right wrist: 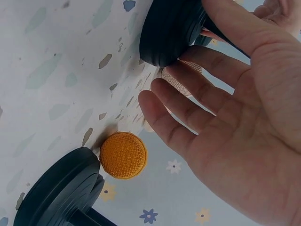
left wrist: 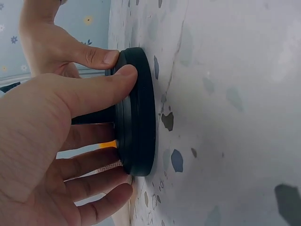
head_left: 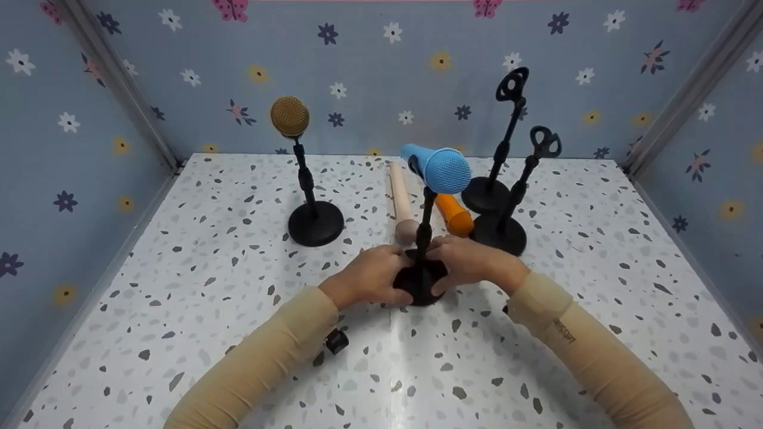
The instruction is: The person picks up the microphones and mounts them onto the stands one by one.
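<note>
In the head view a black stand, its round base [head_left: 421, 285] on the speckled table, carries a blue microphone [head_left: 444, 168] tilted toward the front right. My left hand [head_left: 372, 277] grips the base's left side, thumb [left wrist: 124, 77] on its edge and fingers round behind, as the left wrist view shows. My right hand [head_left: 468, 260] holds the right side of the same base; in the right wrist view its fingers [right wrist: 202, 89] reach round the rim [right wrist: 157, 40]. Behind the base lie a cream microphone [head_left: 402, 196] and an orange microphone [head_left: 456, 215].
A gold-headed microphone [head_left: 290, 117] stands on its own stand at the left back. Two black stands with bare clips [head_left: 512, 84] [head_left: 545, 142] stand at the right back. A small black piece [head_left: 337, 341] lies near my left forearm. Patterned walls enclose the table [head_left: 197, 250].
</note>
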`<state>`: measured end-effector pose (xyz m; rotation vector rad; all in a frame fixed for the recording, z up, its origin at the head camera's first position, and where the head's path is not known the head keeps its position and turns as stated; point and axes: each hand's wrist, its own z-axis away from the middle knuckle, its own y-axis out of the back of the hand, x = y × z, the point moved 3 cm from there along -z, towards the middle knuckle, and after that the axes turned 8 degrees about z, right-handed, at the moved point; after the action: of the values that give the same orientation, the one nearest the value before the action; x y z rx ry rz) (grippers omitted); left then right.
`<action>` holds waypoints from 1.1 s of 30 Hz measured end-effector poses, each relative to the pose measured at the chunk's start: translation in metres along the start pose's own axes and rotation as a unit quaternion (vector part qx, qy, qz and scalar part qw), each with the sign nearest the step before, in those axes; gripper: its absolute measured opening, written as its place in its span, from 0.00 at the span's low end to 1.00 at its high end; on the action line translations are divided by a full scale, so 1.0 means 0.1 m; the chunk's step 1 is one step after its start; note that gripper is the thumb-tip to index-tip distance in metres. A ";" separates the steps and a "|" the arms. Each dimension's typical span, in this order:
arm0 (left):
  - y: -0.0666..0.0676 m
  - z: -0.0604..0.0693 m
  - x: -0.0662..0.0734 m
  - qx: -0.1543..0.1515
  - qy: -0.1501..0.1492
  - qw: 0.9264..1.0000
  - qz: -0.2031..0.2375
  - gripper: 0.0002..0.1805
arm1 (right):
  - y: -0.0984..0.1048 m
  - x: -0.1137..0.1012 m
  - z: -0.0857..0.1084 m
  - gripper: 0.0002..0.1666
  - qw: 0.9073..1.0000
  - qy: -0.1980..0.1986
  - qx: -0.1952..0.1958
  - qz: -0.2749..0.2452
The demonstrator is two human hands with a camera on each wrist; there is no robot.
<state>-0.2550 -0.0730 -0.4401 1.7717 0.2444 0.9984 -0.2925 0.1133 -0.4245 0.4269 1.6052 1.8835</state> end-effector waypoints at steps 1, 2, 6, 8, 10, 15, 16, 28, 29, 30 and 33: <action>0.00 0.00 0.00 0.001 0.000 1.000 -0.005 0.27 | 0.00 0.00 0.00 0.33 1.000 -0.003 -0.003 0.000; 0.00 0.00 0.01 0.000 0.001 1.000 -0.007 0.27 | 0.00 -0.01 0.00 0.33 1.000 -0.005 -0.004 0.000; -0.02 -0.01 0.02 0.003 -0.002 1.000 -0.012 0.27 | 0.02 -0.01 0.03 0.31 1.000 -0.009 -0.007 -0.002; -0.03 -0.03 0.04 0.001 -0.008 1.000 -0.020 0.27 | 0.03 0.00 0.05 0.30 1.000 -0.010 -0.007 -0.003; -0.05 -0.05 0.06 -0.001 -0.013 0.999 -0.032 0.27 | 0.03 0.02 0.07 0.31 1.000 -0.012 -0.008 -0.003; -0.09 -0.15 0.11 -0.015 -0.011 0.998 -0.062 0.27 | 0.04 0.11 0.14 0.33 1.000 -0.026 -0.006 0.006; -0.10 -0.17 0.12 -0.018 -0.011 0.997 -0.069 0.27 | 0.04 0.12 0.15 0.34 1.000 -0.029 -0.003 0.010; -0.02 -0.51 0.15 -0.050 -0.033 0.977 -0.206 0.29 | 0.09 0.23 0.16 0.34 0.995 -0.055 0.004 0.087; -0.01 -0.54 0.14 -0.055 -0.027 0.975 -0.214 0.31 | 0.10 0.23 0.15 0.34 0.994 -0.060 0.001 0.091; 0.01 -0.56 0.13 -0.062 -0.019 0.974 -0.219 0.34 | 0.10 0.24 0.13 0.34 0.993 -0.065 -0.003 0.095; 0.07 -0.61 0.07 -0.074 0.007 0.973 -0.219 0.40 | 0.12 0.25 0.10 0.33 0.992 -0.077 -0.009 0.098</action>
<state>-0.2966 -0.0308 -0.4239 1.4875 0.5318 0.6901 -0.3078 0.1359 -0.4143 0.7276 1.4884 1.9541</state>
